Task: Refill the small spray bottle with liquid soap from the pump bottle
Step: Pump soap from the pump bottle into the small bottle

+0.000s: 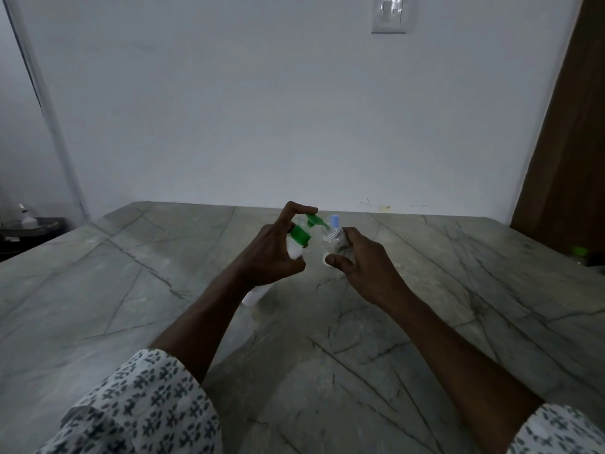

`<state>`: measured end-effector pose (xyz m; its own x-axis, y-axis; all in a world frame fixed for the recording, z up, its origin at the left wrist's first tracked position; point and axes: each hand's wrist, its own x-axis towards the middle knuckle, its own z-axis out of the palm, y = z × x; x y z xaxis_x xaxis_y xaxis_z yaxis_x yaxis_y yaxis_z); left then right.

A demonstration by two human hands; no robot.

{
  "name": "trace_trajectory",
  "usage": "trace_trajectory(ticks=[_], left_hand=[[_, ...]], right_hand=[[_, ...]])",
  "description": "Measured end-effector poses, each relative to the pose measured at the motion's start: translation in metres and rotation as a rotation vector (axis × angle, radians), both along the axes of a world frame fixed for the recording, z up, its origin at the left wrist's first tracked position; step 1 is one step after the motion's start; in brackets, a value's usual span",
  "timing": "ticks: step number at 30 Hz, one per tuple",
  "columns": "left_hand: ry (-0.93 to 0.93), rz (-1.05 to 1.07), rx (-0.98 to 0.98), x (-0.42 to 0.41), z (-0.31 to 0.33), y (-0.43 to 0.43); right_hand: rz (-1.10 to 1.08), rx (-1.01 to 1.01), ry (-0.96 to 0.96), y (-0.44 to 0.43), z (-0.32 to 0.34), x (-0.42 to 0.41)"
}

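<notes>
My left hand grips a white pump bottle with a green collar and pump head, tilted to the right above the table; the forefinger rests on top of the pump. The green nozzle points into the open neck of a small clear spray bottle. My right hand holds that small bottle, thumb in front. A pale blue piece shows just behind the small bottle's neck; what it belongs to is unclear.
Grey-green marble table runs to a white wall. A dark side table with a white bottle stands at far left. A green-capped object sits at the right edge, by a brown door.
</notes>
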<state>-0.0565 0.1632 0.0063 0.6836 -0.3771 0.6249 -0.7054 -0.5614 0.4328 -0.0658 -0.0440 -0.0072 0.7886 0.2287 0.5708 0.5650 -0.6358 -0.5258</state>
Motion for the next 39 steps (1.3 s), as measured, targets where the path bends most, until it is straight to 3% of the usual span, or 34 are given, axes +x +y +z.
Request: trace_trajectory(ticks=[8, 16, 39], left_hand=[[-0.082, 0.046, -0.058, -0.003, -0.001, -0.005], [-0.053, -0.042, -0.009, -0.004, 0.003, -0.005], [0.025, 0.003, -0.083, -0.006, 0.005, -0.005]], right_hand=[[0.008, -0.004, 0.031, 0.003, -0.001, 0.0], [0.017, 0.019, -0.021, 0.0, 0.004, 0.0], [0.032, -0.066, -0.067, -0.011, 0.009, -0.003]])
